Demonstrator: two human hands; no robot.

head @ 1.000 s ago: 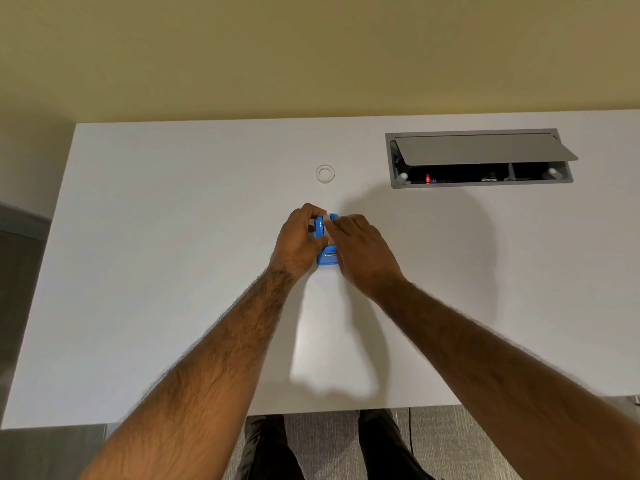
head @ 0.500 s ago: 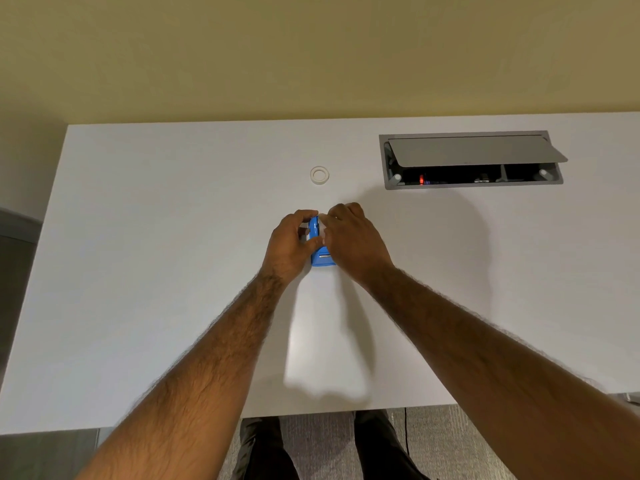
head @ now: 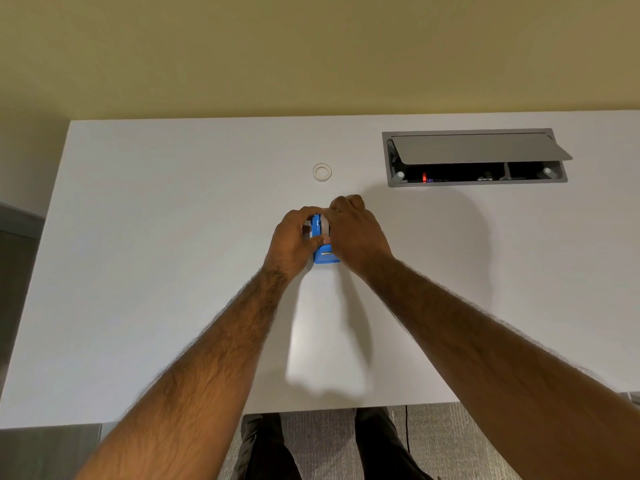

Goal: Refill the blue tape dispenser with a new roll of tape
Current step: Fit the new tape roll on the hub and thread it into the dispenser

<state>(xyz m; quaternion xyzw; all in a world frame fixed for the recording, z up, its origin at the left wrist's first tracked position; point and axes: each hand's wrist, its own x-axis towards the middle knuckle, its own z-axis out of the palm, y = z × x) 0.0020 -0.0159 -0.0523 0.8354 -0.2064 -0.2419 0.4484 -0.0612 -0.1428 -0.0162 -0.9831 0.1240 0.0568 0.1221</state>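
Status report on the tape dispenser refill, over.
Left hand and right hand both grip the blue tape dispenser on the white desk. Small pale ring lies apart, beyond the hands. Nothing in the way.

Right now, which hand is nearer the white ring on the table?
Right. The right hand lies just short of the white ring; the left hand sits farther back, both on the blue tape dispenser.

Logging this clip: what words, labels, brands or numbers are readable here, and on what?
No text is readable.
On the blue tape dispenser: no lettering shows; the left hand and right hand cover most of it.
In the recessed cable box: a red light and small parts, any markings too small to read.
On the tape ring: no print visible.
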